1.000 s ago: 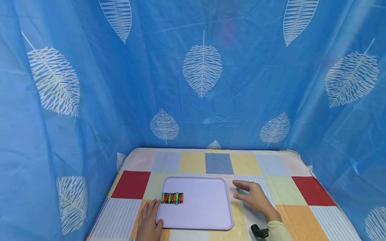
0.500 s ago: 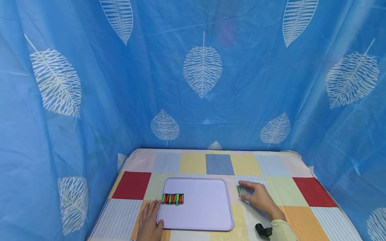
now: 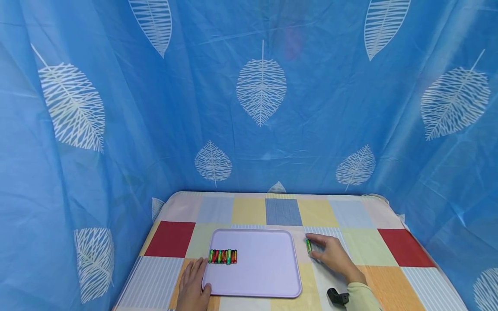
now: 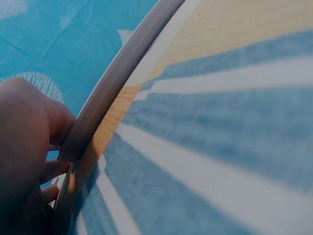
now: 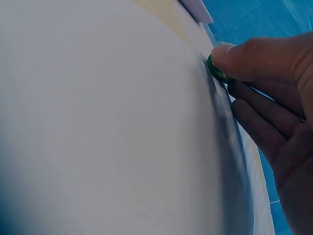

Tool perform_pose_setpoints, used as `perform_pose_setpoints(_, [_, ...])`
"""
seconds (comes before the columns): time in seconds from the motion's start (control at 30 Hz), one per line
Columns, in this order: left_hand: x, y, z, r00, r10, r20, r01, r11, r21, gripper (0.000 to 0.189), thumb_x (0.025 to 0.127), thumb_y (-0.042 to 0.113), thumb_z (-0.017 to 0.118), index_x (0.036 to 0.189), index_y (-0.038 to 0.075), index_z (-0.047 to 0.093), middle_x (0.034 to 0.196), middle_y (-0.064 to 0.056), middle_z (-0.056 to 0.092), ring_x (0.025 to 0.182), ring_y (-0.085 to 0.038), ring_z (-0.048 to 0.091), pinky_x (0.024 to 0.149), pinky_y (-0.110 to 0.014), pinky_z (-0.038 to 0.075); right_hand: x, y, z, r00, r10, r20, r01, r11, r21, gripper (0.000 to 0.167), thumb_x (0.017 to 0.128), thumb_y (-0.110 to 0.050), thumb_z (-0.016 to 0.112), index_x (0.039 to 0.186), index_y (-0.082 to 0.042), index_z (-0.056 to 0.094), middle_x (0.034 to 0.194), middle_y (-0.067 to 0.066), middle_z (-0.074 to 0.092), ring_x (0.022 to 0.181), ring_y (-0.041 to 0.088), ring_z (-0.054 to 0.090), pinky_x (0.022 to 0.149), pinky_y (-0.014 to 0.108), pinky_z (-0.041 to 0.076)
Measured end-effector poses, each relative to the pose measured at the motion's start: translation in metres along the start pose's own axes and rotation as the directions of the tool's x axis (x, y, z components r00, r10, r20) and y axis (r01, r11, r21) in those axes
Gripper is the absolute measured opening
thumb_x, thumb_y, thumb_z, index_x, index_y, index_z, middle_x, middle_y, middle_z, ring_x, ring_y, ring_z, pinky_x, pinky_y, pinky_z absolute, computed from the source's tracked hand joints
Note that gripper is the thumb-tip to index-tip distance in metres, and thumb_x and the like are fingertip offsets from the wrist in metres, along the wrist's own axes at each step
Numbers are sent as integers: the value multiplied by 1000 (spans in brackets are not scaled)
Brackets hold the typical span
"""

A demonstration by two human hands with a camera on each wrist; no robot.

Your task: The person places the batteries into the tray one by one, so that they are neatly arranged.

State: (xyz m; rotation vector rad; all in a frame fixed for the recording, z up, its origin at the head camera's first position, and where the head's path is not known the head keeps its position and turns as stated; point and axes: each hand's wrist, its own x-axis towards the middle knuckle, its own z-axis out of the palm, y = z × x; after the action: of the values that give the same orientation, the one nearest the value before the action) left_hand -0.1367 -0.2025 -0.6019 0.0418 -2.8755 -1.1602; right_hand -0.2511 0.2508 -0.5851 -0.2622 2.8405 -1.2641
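Observation:
In the head view my left hand (image 3: 192, 285) lies at the near left corner of a pale lilac tray (image 3: 264, 268), fingers extended along its left side. The thumb touches the tray's rim (image 4: 100, 105) in the left wrist view. On the tray's left part, several red and green batteries (image 3: 222, 256) lie side by side in a row. To the right of the tray, my right hand (image 3: 332, 255) pinches a green battery (image 3: 308, 246) between thumb and a finger, low over the cloth. The right wrist view shows the thumb on the end of that green battery (image 5: 217, 71).
A patchwork tablecloth (image 3: 350, 207) covers the table. Blue curtains (image 3: 311, 108) with white leaf prints stand at the back and both sides. A black device (image 3: 337, 297) sits by the right sleeve.
My right hand has shifted slightly right, then a little back left, and the green battery now shows more plainly. My left hand and the row of batteries stay in place.

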Motion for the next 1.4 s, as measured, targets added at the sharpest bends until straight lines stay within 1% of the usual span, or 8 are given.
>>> perform_pose_setpoints(0.2, [-1,2,-1,1000,0,-10,1,1000,18,72,92,6,67,161,-4,47,166,-31,43,157,-57,23,127,-78,15,1,0,2,999,-42,-17,41,999,-26,53,85,1,88,137,-5,76,137,12,77,132,36,72,111,48,59])
perform_pose_setpoints(0.37, [-2,4,-1,1000,-4,-15,5,1000,24,73,92,6,68,161,-4,47,166,-31,43,157,-57,24,127,-78,16,-2,-6,3,999,-45,-22,44,998,-38,53,85,0,88,136,-5,76,136,12,78,129,36,73,108,48,61])
perform_pose_setpoints(0.43, [-2,4,-1,1000,-7,-15,7,1000,23,73,92,6,68,161,-3,47,166,-31,43,158,-57,23,128,-78,15,-3,-10,3,999,-37,-24,36,999,-27,54,85,0,87,137,-5,76,135,11,78,129,35,73,108,48,61])
perform_pose_setpoints(0.67, [-2,5,-1,1000,-22,-8,22,1000,22,73,92,6,69,161,-3,47,167,-30,43,158,-57,23,128,-78,15,-3,-21,9,993,-112,-24,112,994,6,50,87,1,86,135,-3,76,132,13,79,124,35,76,105,45,63])
perform_pose_setpoints(0.83, [-2,3,-2,1000,-18,-15,18,1000,15,72,92,5,68,161,-2,48,167,-30,43,159,-56,22,128,-78,14,-3,-32,17,991,-136,-11,136,990,38,50,88,-1,85,137,-2,75,134,15,78,123,36,76,104,45,64])
perform_pose_setpoints(1.07, [-2,4,0,1000,-26,-6,26,999,23,74,92,6,69,162,-2,47,168,-30,42,159,-56,22,127,-79,15,-2,-52,33,980,-197,-28,199,975,101,50,86,3,85,135,1,75,133,17,78,121,38,77,105,44,63])
perform_pose_setpoints(1.23, [-2,5,-1,999,-32,-1,32,999,30,74,92,7,69,162,-1,47,168,-29,42,159,-55,22,128,-78,15,1,-69,50,981,-192,-11,192,972,136,49,85,1,87,133,-1,77,132,15,79,122,36,77,106,44,63])
perform_pose_setpoints(1.4, [-2,6,-2,998,-56,0,56,998,25,74,93,6,69,163,-1,46,169,-28,41,161,-54,20,130,-76,12,5,-87,72,969,-245,32,237,957,166,49,86,-1,87,134,0,76,132,14,79,124,37,76,108,47,62])
